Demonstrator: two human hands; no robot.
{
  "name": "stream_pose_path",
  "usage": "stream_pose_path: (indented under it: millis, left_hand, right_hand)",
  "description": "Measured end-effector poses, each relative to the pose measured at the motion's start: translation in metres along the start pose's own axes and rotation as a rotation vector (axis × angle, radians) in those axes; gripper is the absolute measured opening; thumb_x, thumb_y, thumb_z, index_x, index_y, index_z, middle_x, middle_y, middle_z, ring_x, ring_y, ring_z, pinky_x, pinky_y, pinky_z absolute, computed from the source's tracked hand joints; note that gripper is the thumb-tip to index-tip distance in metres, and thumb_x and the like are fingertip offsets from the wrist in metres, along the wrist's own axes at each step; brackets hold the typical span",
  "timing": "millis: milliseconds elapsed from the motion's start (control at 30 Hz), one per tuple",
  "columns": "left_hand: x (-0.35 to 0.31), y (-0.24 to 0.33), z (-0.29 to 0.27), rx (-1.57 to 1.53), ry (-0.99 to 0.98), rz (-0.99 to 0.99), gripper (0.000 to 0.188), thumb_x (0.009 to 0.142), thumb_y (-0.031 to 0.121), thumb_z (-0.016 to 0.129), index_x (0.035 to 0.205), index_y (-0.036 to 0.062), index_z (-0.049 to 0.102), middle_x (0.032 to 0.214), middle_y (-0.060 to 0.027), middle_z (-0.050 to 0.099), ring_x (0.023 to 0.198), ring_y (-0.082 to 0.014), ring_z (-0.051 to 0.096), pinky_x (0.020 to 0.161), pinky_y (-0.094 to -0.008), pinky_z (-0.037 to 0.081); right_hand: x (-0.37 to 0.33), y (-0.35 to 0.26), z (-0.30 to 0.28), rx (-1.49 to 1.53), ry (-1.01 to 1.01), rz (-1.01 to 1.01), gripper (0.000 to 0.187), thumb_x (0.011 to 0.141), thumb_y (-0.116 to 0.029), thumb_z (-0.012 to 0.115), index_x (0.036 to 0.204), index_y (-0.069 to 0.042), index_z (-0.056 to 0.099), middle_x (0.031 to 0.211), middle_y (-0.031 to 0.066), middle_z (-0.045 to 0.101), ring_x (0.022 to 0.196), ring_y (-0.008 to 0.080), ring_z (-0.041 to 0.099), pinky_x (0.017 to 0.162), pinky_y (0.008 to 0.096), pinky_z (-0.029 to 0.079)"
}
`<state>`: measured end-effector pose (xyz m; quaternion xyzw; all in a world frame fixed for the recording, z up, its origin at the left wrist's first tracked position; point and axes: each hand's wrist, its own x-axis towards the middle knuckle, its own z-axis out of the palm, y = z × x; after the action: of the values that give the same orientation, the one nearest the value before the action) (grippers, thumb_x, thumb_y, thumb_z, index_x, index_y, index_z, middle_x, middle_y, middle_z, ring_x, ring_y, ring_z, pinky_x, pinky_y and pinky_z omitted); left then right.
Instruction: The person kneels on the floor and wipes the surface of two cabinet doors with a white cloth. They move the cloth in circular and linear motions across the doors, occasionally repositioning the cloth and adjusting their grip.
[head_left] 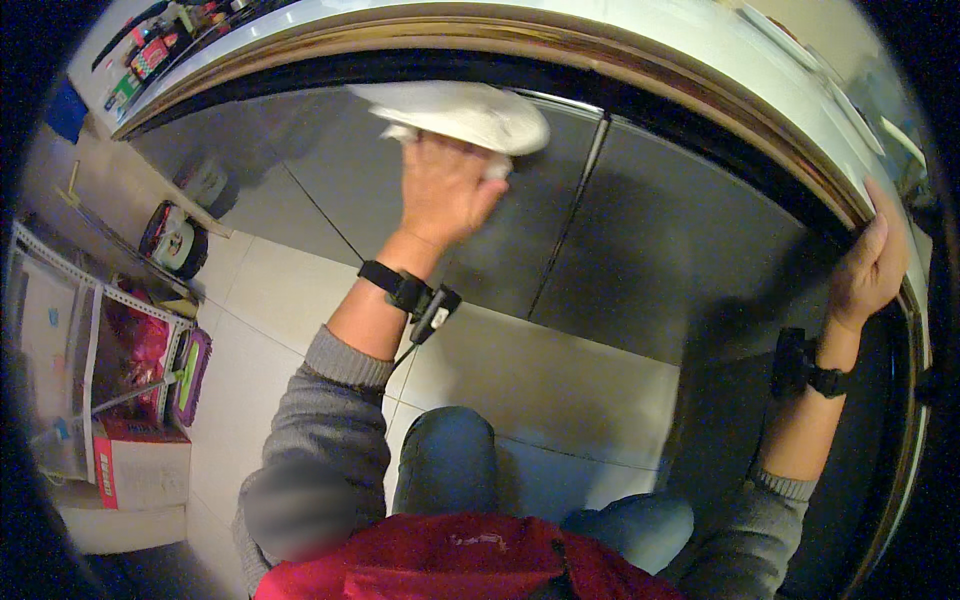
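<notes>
Grey cabinet doors (640,240) fill the centre of the frame, below a white counter (560,30) with a brass-coloured edge strip that arcs across the top. Pale floor tiles (270,290) run from centre to lower left.

Left hand (442,190): upper centre, palm flat against a white cloth (465,112), fingers spread over it and pressing it onto the cabinet face just under the counter edge. Black wrist strap with a small device sits below it.

Right hand (872,270): right edge of frame, fingers curled over the counter rim, gripping it.

Lower left: a metal shelf (60,300), a cardboard box (140,465) and a purple mop head (190,375). Bent knees in jeans show at the lower centre.
</notes>
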<state>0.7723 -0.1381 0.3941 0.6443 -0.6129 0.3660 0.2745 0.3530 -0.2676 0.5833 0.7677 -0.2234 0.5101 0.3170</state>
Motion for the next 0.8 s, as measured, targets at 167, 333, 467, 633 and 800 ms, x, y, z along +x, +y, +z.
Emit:
stream_pose_path:
  millis: [167,333,467,633,800]
  left_hand:
    - [-0.063,-0.058,0.016,-0.365,0.206,-0.658,0.068,0.095,0.030,0.035,0.144,-0.0063,0.003,0.152,-0.0237,-0.002,0.141,-0.0365,-0.005,0.113,-0.0463,-0.001]
    - [-0.132,0.054,0.054,-0.711,-0.052,-0.956,0.077,0.080,0.002,0.048,0.143,-0.0067,0.004,0.150,-0.0264,0.004,0.139,-0.0412,0.001,0.114,-0.0473,0.001]
    - [-0.082,0.086,0.028,-0.480,-0.322,-0.304,0.056,0.073,0.018,0.060,0.126,0.0019,0.049,0.133,-0.0255,0.041,0.128,-0.0461,0.031,0.110,-0.0552,0.014]
    - [-0.016,-0.028,0.008,-0.314,0.398,-0.549,0.063,0.094,0.021,0.034,0.143,-0.0080,0.007,0.147,-0.0322,0.007,0.138,-0.0457,0.001,0.112,-0.0530,0.000]
    - [-0.099,0.015,0.042,-0.323,0.104,-0.803,0.069,0.092,0.025,0.042,0.140,-0.0140,0.010,0.145,-0.0345,0.010,0.137,-0.0469,0.004,0.112,-0.0524,0.003]
  right_hand:
    - [-0.004,0.006,0.004,0.042,0.015,-0.007,0.040,0.097,-0.021,0.034,0.106,0.003,0.064,0.105,0.0172,0.065,0.096,0.0281,0.061,0.090,0.0334,0.043]
    - [-0.008,0.010,0.004,0.029,0.024,0.004,0.041,0.097,-0.022,0.034,0.106,0.004,0.064,0.105,0.0174,0.065,0.096,0.0285,0.061,0.089,0.0341,0.044]
    - [-0.010,0.004,-0.003,-0.040,-0.010,0.017,0.042,0.097,-0.023,0.034,0.106,0.005,0.063,0.105,0.0169,0.065,0.097,0.0281,0.061,0.089,0.0338,0.044]
    - [-0.014,-0.001,-0.001,0.053,0.022,0.094,0.042,0.098,-0.023,0.033,0.106,0.004,0.063,0.106,0.0163,0.065,0.098,0.0277,0.061,0.089,0.0336,0.043]
    - [-0.021,0.009,0.001,-0.070,0.021,0.060,0.043,0.097,-0.028,0.035,0.106,0.000,0.066,0.106,0.0167,0.065,0.098,0.0296,0.060,0.090,0.0375,0.043]
